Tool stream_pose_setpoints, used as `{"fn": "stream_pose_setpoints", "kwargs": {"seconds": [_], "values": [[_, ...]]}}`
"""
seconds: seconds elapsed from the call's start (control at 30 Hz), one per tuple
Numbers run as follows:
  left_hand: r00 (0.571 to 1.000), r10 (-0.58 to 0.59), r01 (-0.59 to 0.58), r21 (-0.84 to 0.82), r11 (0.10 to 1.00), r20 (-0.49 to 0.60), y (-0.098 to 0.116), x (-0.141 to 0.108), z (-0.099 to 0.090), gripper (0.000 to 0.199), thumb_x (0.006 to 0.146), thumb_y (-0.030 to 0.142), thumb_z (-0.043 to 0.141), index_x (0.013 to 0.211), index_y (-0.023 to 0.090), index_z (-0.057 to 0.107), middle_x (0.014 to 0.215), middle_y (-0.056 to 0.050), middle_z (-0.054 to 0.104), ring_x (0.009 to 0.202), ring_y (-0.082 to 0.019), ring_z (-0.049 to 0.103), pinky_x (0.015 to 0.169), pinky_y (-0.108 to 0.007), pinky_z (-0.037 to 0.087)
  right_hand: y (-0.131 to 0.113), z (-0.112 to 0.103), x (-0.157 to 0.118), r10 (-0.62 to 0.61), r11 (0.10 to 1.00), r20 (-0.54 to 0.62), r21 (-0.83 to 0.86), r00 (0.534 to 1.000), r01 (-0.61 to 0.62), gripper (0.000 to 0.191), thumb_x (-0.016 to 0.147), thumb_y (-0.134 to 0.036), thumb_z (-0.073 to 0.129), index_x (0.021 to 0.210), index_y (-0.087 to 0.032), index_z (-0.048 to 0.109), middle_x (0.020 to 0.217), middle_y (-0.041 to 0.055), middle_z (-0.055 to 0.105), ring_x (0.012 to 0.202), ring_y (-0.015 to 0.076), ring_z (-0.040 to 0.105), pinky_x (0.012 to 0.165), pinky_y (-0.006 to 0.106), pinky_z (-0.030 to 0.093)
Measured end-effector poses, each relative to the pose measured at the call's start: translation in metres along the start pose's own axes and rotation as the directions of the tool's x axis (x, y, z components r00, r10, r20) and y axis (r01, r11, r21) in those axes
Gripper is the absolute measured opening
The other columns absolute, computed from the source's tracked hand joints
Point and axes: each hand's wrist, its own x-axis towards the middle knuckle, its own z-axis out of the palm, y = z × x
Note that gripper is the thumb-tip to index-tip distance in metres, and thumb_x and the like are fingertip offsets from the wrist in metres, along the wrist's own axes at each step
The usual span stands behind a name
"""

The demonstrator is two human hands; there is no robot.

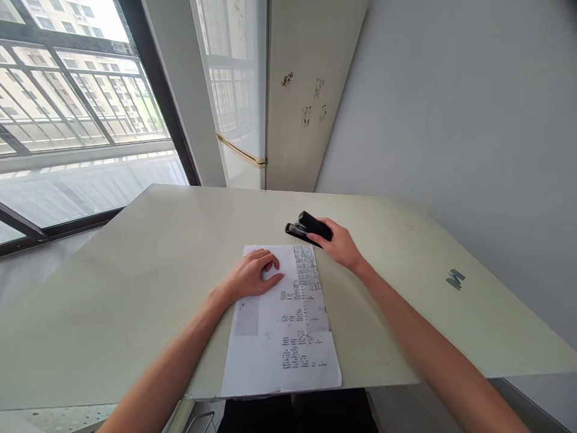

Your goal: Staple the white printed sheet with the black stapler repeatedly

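Observation:
A printed sheet of paper (270, 367) lies on the pale table at its front edge. Many staples in rows cover the sheet's upper right part. My left hand (255, 275) rests on the upper left of the paper, fingers curled but thumb and forefinger apart, holding nothing. Just beyond the paper's top right corner, my right hand (340, 243) grips a black stapler (311, 225). The stapler's jaws point left and stand apart.
The pale table (148, 258) has a dark M-shaped mark (455, 279) at the right. Behind it stand a fridge (297, 120) and a grey wall (442, 108). A large window (81, 96) is at the left.

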Motion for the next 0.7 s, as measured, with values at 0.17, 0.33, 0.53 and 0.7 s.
{"fn": "stream_pose_setpoints", "kwargs": {"seconds": [0.17, 0.33, 0.53, 0.7], "values": [[1.000, -0.001, 0.001, 0.053, 0.999, -0.012, 0.001, 0.001, 0.001, 0.026, 0.098, 0.050, 0.061, 0.096, 0.024, 0.067, 0.084, -0.002, 0.064, 0.081, -0.021, 0.061, 0.094, -0.041, 0.047, 0.017, -0.071, -0.070, 0.166, 0.984, 0.086, -0.084, 0.982, -0.159, 0.045, 0.090, -0.060, 0.072, 0.121, -0.028, 0.071, 0.112, 0.0048, 0.079, 0.100, 0.0291, 0.073, 0.087, 0.042, 0.059], [1.000, -0.021, 0.022, 0.105, 0.994, -0.006, 0.000, 0.005, -0.001, 0.030, 0.098, 0.054, 0.061, 0.097, 0.025, 0.066, 0.085, -0.001, 0.064, 0.083, -0.021, 0.059, 0.098, -0.043, 0.044, 0.028, -0.114, -0.137, 0.252, 0.959, 0.206, -0.185, 0.946, -0.215, 0.044, 0.093, -0.063, 0.068, 0.125, -0.034, 0.072, 0.118, 0.0044, 0.079, 0.098, 0.0299, 0.074, 0.079, 0.041, 0.062], [0.999, -0.045, 0.047, 0.172, 0.984, -0.013, -0.002, 0.012, -0.007, 0.031, 0.098, 0.056, 0.062, 0.105, 0.026, 0.066, 0.099, -0.004, 0.068, 0.100, -0.026, 0.060, 0.107, -0.048, 0.042, 0.035, -0.128, -0.176, 0.283, 0.953, 0.175, -0.162, 0.943, -0.256, 0.043, 0.094, -0.063, 0.066, 0.128, -0.037, 0.073, 0.126, 0.0052, 0.077, 0.109, 0.0319, 0.073, 0.080, 0.040, 0.063], [0.999, -0.020, 0.013, 0.178, 0.984, 0.035, 0.025, 0.015, -0.007, 0.028, 0.103, 0.051, 0.057, 0.112, 0.027, 0.069, 0.115, -0.005, 0.071, 0.114, -0.029, 0.059, 0.106, -0.049, 0.044, 0.048, -0.128, -0.202, 0.328, 0.945, -0.097, 0.051, 0.940, -0.324, 0.043, 0.104, -0.061, 0.050, 0.129, -0.033, 0.070, 0.138, 0.0066, 0.072, 0.124, 0.0303, 0.067, 0.103, 0.044, 0.057]]}}
